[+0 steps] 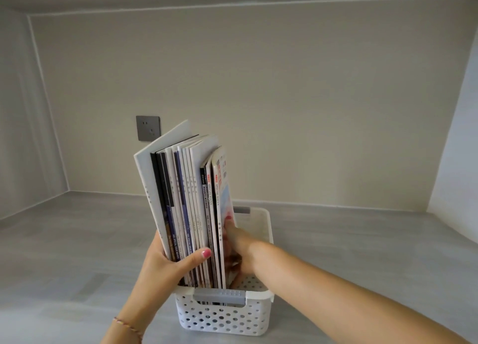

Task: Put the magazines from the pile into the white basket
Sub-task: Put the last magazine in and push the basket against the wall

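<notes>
Several magazines (181, 193) stand upright as one bundle, spines toward me, their lower ends inside the white perforated basket (222, 318) with grey handles. The bundle leans slightly left and rises well above the rim. My left hand (165, 263) clasps the bundle's left side, thumb across the spines. My right hand (238, 245) reaches into the basket and presses against the rightmost magazine's cover. The basket's right half is open space, its bottom partly hidden by my right hand.
The basket stands on a grey wood-look surface (77, 253) in a pale alcove. A dark wall socket (148, 128) sits on the back wall behind the magazines. Walls close in on the left and right.
</notes>
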